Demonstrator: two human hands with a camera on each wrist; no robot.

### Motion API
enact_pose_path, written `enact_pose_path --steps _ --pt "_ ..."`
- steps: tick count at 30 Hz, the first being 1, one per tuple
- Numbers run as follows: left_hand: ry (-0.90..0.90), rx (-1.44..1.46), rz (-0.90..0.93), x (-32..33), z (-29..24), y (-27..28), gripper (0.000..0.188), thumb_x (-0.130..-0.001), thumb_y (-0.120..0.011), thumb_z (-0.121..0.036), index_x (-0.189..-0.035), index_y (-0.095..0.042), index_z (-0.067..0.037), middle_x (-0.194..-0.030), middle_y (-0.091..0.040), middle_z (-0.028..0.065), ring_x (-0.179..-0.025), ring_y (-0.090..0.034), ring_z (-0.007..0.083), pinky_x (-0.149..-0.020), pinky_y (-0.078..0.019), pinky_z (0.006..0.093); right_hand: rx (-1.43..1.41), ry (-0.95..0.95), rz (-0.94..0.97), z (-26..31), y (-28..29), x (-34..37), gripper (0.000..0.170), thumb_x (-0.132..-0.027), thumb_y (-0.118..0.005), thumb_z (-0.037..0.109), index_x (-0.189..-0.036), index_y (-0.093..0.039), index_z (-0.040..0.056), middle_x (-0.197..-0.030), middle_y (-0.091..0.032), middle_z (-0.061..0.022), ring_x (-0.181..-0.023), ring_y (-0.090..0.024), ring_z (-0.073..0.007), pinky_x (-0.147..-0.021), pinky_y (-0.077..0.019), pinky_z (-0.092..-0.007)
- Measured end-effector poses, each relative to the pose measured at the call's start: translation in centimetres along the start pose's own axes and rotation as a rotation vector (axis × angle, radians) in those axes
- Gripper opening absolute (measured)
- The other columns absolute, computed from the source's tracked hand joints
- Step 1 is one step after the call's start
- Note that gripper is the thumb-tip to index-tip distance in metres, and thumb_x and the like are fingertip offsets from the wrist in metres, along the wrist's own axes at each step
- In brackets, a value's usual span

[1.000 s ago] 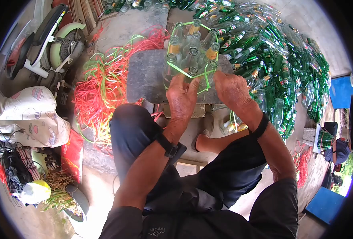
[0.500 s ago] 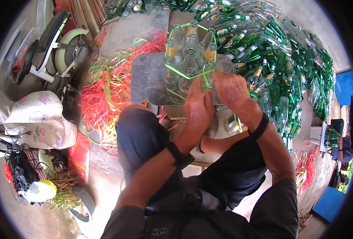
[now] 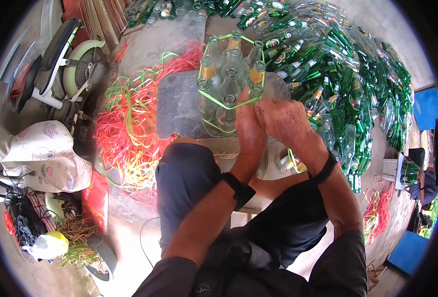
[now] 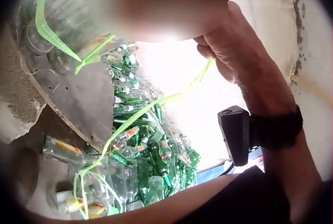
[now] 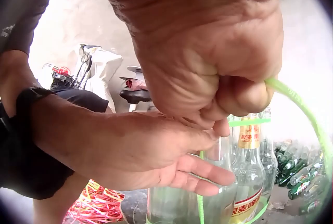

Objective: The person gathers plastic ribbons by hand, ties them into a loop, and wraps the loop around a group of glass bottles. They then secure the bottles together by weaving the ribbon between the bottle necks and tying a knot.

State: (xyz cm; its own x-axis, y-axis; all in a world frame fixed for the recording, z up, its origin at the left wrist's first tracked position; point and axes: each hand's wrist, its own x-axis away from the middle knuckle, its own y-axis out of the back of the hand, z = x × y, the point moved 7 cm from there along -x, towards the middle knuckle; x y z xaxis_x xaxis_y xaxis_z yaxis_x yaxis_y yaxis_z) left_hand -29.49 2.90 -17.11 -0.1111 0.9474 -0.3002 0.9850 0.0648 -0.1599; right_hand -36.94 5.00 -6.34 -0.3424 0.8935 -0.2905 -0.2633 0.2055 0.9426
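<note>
Several clear glass bottles (image 3: 230, 86) stand upright in a tight bundle on a dark board (image 3: 177, 106), ringed by a flat green plastic strap (image 3: 214, 98) at the necks and another lower down. My right hand (image 3: 290, 121) grips a loose strap end at the bundle's near right corner; in the right wrist view this end (image 5: 299, 100) loops out from the curled fingers. Close against it, my left hand (image 3: 251, 126) pinches the strap between thumb and forefinger, its other fingers (image 5: 200, 174) stretched along the bottles. The right hand partly hides the pinch.
A big heap of green and clear bottles (image 3: 347, 89) fills the floor to the right. Tangled red and green straps (image 3: 127, 128) lie left of the board. Beyond them stands a scooter-like vehicle (image 3: 78, 62). Another strapped bundle of bottles (image 3: 288, 162) lies by the right leg.
My left hand has moved right from the bundle's front to meet the right hand at the strap's corner. The bottles shift slightly left and down in the head view.
</note>
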Motion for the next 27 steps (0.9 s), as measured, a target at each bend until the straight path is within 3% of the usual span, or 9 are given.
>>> enact_pose_path --steps 3,5,9,12,14,21,24,26,27 --pt "0.217 0.277 -0.047 0.1 1.5 -0.2 0.037 -0.104 -0.051 -0.007 -0.14 -0.05 0.002 -0.11 -0.059 0.003 -0.102 -0.057 0.0103 -0.086 -0.0488 0.0271 -0.004 0.042 -0.019 0.7 0.6 0.0 0.013 -0.09 -0.063 0.013 -0.081 -0.055 0.0084 -0.066 -0.061 -0.0105 -0.059 -0.064 -0.0323 -0.05 -0.0502 -0.0423" --pt "-0.061 -0.099 -0.063 0.3 -1.2 0.2 0.038 -0.102 -0.053 -0.005 -0.139 -0.051 0.003 -0.113 -0.061 0.004 -0.105 -0.057 0.0116 -0.088 -0.0485 0.0278 -0.013 0.055 -0.023 0.5 0.0 0.1 0.013 -0.09 -0.063 0.012 -0.08 -0.054 0.0085 -0.065 -0.06 -0.01 -0.059 -0.064 -0.0314 -0.049 -0.05 -0.0419" --pt "0.029 0.0 -0.084 0.1 -0.4 0.4 0.038 -0.1 -0.054 -0.003 -0.138 -0.052 0.003 -0.116 -0.062 0.0052 -0.107 -0.058 0.0129 -0.089 -0.0482 0.0282 -0.057 0.077 -0.058 0.6 0.2 0.1 0.013 -0.09 -0.062 0.011 -0.08 -0.054 0.0081 -0.065 -0.059 -0.0094 -0.059 -0.064 -0.0298 -0.049 -0.0501 -0.0418" --pt "-0.164 -0.261 -0.09 0.0 -2.0 0.6 0.036 -0.1 -0.053 -0.001 -0.136 -0.055 0.003 -0.114 -0.061 0.0045 -0.105 -0.058 0.0128 -0.088 -0.0479 0.0275 -0.056 0.086 -0.072 0.8 0.0 0.3 0.013 -0.091 -0.061 0.01 -0.081 -0.054 0.0077 -0.064 -0.058 -0.0097 -0.058 -0.063 -0.0305 -0.049 -0.0503 -0.0414" --pt "0.031 -0.087 -0.025 0.1 -0.5 0.4 0.04 -0.1 -0.056 -0.005 -0.138 -0.05 0.006 -0.126 -0.06 0.0237 -0.111 -0.06 0.0358 -0.097 -0.0472 0.0396 -0.057 0.065 -0.045 0.6 -0.2 0.2 0.012 -0.091 -0.061 0.01 -0.081 -0.054 0.0074 -0.064 -0.058 -0.0097 -0.057 -0.063 -0.0306 -0.049 -0.0502 -0.0409" --pt "0.277 0.37 -0.029 0.3 0.0 -0.2 0.042 -0.102 -0.056 -0.011 -0.139 -0.049 0.005 -0.114 -0.061 0.0124 -0.102 -0.059 0.0188 -0.089 -0.0491 0.0315 0.036 0.07 0.019 1.1 0.0 -0.2 0.011 -0.086 -0.063 0.01 -0.08 -0.054 0.007 -0.064 -0.06 -0.0089 -0.055 -0.063 -0.0297 -0.048 -0.0494 -0.04" --pt "-0.002 0.038 -0.059 0.1 -1.6 0.1 0.037 -0.102 -0.048 -0.004 -0.138 -0.052 0.002 -0.107 -0.059 0.0017 -0.095 -0.056 0.0094 -0.082 -0.0481 0.0255 0.088 0.091 0.032 1.7 0.4 -0.5 0.012 -0.084 -0.064 0.01 -0.079 -0.054 0.0074 -0.062 -0.06 -0.0093 -0.054 -0.063 -0.0297 -0.048 -0.0494 -0.0405" --pt "0.429 0.937 -0.077 0.3 0.1 -1.1 0.04 -0.104 -0.048 -0.007 -0.143 -0.047 0.002 -0.108 -0.059 0.0017 -0.095 -0.056 0.0094 -0.083 -0.0488 0.0267 0.074 0.123 0.018 2.2 1.3 -1.2 0.011 -0.084 -0.064 0.01 -0.079 -0.054 0.0076 -0.061 -0.059 -0.0091 -0.054 -0.063 -0.0299 -0.048 -0.0494 -0.0407" --pt "0.43 0.938 -0.078 0.6 0.7 -1.1 0.04 -0.104 -0.048 -0.007 -0.143 -0.047 0.002 -0.108 -0.059 0.0017 -0.095 -0.056 0.0094 -0.083 -0.0488 0.0267 0.06 0.154 0.002 2.6 1.6 -1.5 0.011 -0.084 -0.064 0.009 -0.079 -0.054 0.0078 -0.059 -0.059 -0.0089 -0.053 -0.063 -0.0301 -0.048 -0.0495 -0.0409"
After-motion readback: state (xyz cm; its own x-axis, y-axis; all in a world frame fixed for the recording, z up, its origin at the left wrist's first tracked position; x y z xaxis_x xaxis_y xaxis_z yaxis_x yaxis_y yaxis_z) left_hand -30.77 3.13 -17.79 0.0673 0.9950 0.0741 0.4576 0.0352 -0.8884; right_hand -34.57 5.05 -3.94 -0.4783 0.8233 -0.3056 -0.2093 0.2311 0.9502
